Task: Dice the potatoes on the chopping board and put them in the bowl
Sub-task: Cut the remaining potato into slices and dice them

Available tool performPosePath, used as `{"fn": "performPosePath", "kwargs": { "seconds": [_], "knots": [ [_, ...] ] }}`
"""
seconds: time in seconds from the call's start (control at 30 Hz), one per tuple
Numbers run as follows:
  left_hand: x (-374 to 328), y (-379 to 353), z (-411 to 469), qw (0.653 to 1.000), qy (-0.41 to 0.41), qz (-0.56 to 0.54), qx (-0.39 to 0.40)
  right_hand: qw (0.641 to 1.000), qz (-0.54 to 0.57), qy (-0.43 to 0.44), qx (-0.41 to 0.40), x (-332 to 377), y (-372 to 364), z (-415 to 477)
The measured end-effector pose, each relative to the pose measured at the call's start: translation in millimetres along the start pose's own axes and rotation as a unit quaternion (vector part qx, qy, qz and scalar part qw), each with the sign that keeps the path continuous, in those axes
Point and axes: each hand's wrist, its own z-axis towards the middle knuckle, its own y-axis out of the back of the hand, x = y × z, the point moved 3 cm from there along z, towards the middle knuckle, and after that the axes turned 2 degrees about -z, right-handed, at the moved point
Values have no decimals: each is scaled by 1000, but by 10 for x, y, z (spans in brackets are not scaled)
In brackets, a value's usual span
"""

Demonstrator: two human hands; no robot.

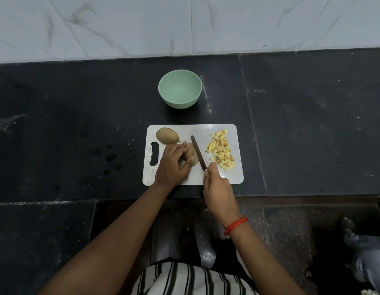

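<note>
A white chopping board (233, 175) lies on the dark counter. At its far left corner sits a whole brown potato (167, 135). My left hand (173, 165) grips a second potato (191, 155) near the board's middle. My right hand (216, 186) holds a knife (198, 152) by the handle, its dark blade pointing away along the right side of that potato. A pile of yellow diced potato (222, 151) covers the board's right side. Beyond the board stands a pale green bowl (180, 88) with nothing in it.
The black stone counter (78, 128) runs left and right of the board, with wet spots to the left. A marble wall (184, 24) rises behind the bowl. The counter's front edge lies just below the board. Another person's leg (363, 248) shows at the lower right.
</note>
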Motion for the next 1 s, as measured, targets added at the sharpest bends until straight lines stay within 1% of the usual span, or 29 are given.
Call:
{"fn": "performPosePath", "kwargs": {
  "seconds": [0.2, 0.53, 0.83, 1.0],
  "knots": [
    [1, -5, 4, 1000, 4, -3, -4, 998, -54, -6, 16, 53, -28, 84],
    [-40, 26, 9, 1000, -14, -17, -4, 997, -68, -7, 39, 100, -115, 526],
    [-36, 18, 2, 1000, -15, -2, -5, 990, -133, 14, 48, 85, -121, 479],
    [-3, 2, 3, 1000, -1, 5, -5, 978, -198, 6, 57, -53, -119, 161]
  ]
}}
